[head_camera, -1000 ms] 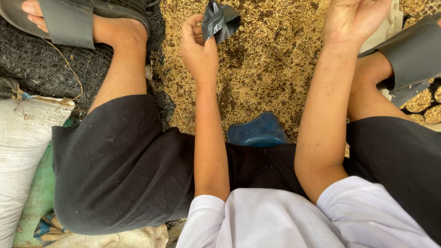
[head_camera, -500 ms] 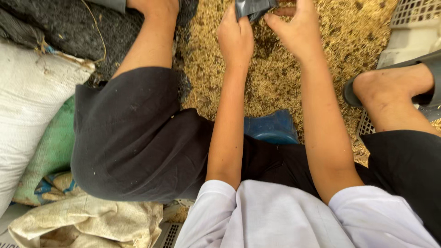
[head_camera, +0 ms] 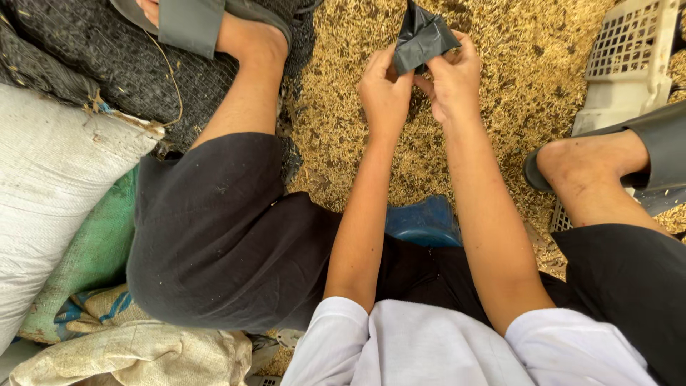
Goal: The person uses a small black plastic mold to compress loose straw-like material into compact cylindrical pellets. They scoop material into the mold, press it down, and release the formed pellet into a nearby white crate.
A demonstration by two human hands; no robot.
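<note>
White sack (head_camera: 50, 207): we see it at the far left, woven, bulging; just right of it lies a green sack (head_camera: 89, 264), and below that a tan sack (head_camera: 136, 354), crumpled

Black netting (head_camera: 107, 64): we find it at upper left, spread behind the sacks; our left foot in a grey sandal (head_camera: 193, 21) rests on it

Left leg: we have it bent, in black shorts (head_camera: 214, 236), knee pointing left

Grain husks (head_camera: 343, 143): we see them covering the floor between our legs, yellow-brown, loose

Left hand (head_camera: 384, 93): we hold it closed, fingertips pinching the lower left edge of the black plastic bag (head_camera: 421, 39); the forearm runs straight up from the white sleeve

Black plastic bag: we hold it at top centre, above the husks, crumpled and folded, gripped from both sides; we cannot tell what is in it

Right hand (head_camera: 451, 86): we keep it closed on the bag's right edge, thumb and fingers pinching; it sits just beside the left hand, almost touching

Blue stool (head_camera: 423, 221): we see one corner between our forearms, under us

Right foot: we see it at the right in a dark grey sandal (head_camera: 643, 154), resting on the husks

White plastic crate (head_camera: 629, 64): we find it at upper right, latticed, lying tilted, just behind the right foot
</note>
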